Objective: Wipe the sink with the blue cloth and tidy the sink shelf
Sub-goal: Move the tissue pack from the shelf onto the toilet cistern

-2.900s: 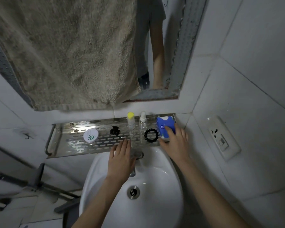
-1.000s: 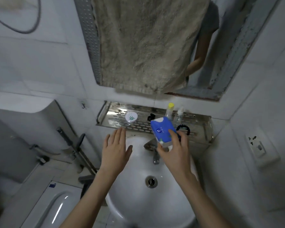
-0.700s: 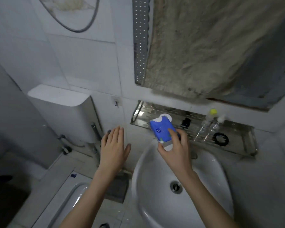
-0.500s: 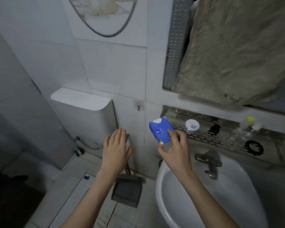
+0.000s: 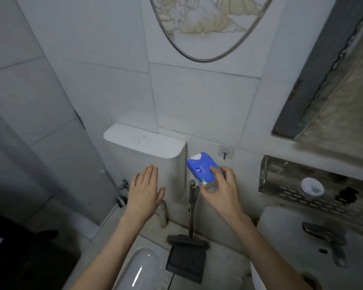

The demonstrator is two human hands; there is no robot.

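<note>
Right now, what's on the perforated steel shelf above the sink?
Visible on the perforated steel shelf: a round white jar with a green leaf mark and a blurred small black item. Its right end is out of frame.

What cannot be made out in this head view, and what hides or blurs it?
Head view only.
Print on the blue pack: too small; the right hand covers its lower end.
The sink shelf: cut off by the right edge.
The black item on it: blurred, unidentifiable.
</note>
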